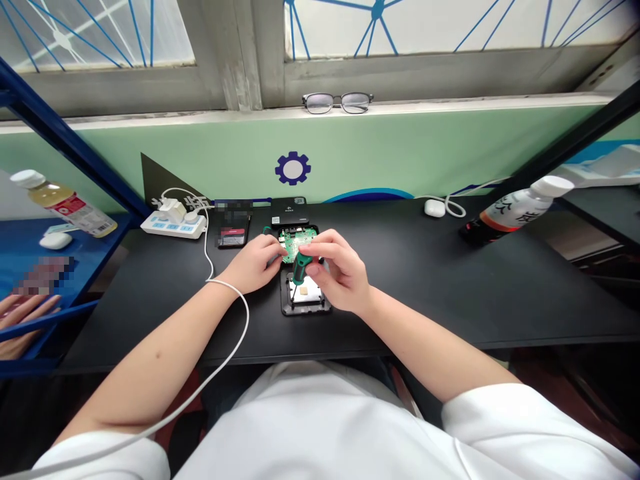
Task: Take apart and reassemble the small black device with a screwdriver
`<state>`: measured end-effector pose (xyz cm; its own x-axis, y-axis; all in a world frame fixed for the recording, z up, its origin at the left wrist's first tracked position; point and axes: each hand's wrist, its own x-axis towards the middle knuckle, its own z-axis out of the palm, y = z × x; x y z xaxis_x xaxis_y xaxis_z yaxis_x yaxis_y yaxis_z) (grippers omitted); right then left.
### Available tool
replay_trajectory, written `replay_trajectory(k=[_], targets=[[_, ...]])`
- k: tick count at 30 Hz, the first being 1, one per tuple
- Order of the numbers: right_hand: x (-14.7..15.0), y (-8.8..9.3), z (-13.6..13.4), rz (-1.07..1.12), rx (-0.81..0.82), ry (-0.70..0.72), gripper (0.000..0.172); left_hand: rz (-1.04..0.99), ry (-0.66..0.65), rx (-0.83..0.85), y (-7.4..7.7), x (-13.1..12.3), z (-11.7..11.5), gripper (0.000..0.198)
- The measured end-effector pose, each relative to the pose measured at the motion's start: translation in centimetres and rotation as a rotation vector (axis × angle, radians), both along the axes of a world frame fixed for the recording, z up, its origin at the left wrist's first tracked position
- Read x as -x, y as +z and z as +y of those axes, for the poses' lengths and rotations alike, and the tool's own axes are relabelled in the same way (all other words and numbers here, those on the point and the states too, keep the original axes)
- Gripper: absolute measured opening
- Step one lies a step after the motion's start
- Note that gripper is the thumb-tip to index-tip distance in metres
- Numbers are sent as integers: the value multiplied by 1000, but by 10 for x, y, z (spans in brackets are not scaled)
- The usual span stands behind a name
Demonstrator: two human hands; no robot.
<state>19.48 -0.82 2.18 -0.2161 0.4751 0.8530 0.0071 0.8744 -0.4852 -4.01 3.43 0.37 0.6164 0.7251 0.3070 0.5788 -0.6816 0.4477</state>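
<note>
A white cable [235, 333] lies draped over the left forearm, near the camera. Beyond it, both bare hands meet at the middle of a black table [450, 280]. The right hand [340, 277] has its fingers closed around the green handle of a small screwdriver [301, 265], held nearly upright. Its tip points down into an open black case [306, 300] with a pale metal plate inside. The left hand [255, 263] rests just beside it, fingers curled together at the left edge of a green circuit board [295, 237], which sits just behind the case. Whether they pinch the board or only steady it cannot be told. Behind the board lies a flat black box [289, 211], with a phone [233, 230] and a white power strip [173, 225] to its left. Far right, a bottle [515, 208] lies on its side. A pair of glasses [337, 102] rests on the window ledge. At the far left edge, another person's hand [23, 317] shows.
</note>
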Motion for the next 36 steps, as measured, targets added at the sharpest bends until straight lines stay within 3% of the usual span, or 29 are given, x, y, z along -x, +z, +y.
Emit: replay_trajectory(k=[4,8,12,19,25,28,32,36], targets=[[6,-5,-1,106,134,74,22,68,264,-149,-12,6,11,25],[8,-8,-3,161,166,177,31,85,374,-153,-19,8,14,29],[5,-8,-3,110,103,156,23,171,369,-118,-23,6,13,29],[-2,-1,-4,-9,-52,-22,33,201,353,-94,-26,6,16,33],[-3,3,-7,-8,-19,-23,43,200,344,-102,-26,8,17,28],[-1,2,-6,14,-2,-20,39,199,356,-105,-26,8,16,26],[5,1,-6,111,87,102,26,198,356,-108,-26,9,16,31],[9,-3,-7,163,184,268,29,225,352,-108,-27,9,17,31]])
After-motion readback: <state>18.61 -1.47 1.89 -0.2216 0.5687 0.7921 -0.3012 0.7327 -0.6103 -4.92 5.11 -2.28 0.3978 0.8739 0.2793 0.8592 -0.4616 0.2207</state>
